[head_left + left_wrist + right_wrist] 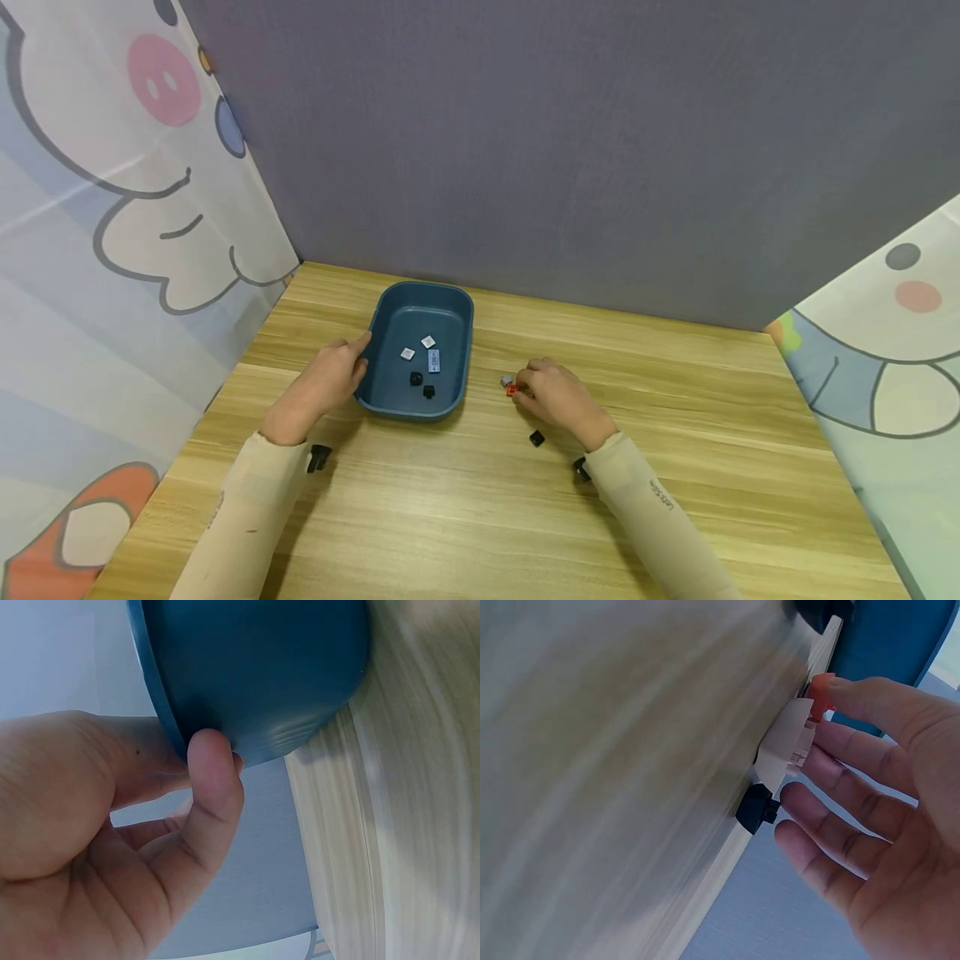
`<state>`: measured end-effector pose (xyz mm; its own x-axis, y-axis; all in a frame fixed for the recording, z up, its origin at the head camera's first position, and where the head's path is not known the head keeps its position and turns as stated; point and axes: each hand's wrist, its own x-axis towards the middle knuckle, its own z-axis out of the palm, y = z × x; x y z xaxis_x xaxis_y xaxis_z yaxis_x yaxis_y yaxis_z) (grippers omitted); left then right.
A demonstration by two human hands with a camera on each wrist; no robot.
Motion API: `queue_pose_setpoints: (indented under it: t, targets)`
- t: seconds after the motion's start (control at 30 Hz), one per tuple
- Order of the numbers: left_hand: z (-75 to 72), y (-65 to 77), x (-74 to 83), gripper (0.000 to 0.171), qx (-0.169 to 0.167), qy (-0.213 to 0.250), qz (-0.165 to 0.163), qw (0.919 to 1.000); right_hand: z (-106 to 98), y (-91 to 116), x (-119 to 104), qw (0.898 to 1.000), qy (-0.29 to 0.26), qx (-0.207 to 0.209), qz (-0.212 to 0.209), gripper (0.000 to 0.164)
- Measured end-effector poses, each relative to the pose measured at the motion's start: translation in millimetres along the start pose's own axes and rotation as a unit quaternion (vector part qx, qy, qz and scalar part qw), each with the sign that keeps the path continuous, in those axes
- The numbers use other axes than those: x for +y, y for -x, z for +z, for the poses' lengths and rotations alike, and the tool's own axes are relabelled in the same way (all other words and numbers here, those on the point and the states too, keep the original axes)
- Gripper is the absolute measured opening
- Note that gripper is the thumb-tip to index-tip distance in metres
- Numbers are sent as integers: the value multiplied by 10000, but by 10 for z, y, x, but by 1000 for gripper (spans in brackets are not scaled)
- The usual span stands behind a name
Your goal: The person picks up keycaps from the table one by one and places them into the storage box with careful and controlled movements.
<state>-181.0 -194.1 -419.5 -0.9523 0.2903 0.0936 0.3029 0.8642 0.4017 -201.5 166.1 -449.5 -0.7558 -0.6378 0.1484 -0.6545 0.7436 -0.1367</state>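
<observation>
My left hand [322, 385] pinches the left rim of a blue plastic tray [418, 414], one digit against its outer wall in the left wrist view. Inside the tray lie two small white keycaps, a longer light-blue keycap [434, 361] and two black keycaps. To the right of the tray my right hand [557, 396] is low over the wood, thumb and forefinger at a red keycap [822, 696]. A pale, longer keycap [786, 742] and a black keycap [754, 808] lie by its other fingers in the right wrist view. A grey keycap [506, 381] sits beside the red one.
Another black keycap [537, 438] lies on the wooden table [450, 517], nearer me than the right hand. A grey panel [525, 167] rises along the table's far edge. Cartoon-printed cloths [90, 317] hang at both sides.
</observation>
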Motion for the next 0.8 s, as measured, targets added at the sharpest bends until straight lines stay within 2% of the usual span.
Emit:
queue_pose_setpoints:
  t: [0.33, 0.53, 0.8]
  targets:
    - [-20, -1, 13, 46, -107, 33, -96, 9999, -66, -19, -12, 9997, -59, 212, -63, 13]
    - [-20, -11, 7, 46, -92, -6, -16, 10000, -140, -68, -32, 9993, -81, 346, -98, 17]
    - [-1, -5, 1, 46, -26, -99, 10, 9999, -285, -196, -192, 9985, -302, 428, -139, 20]
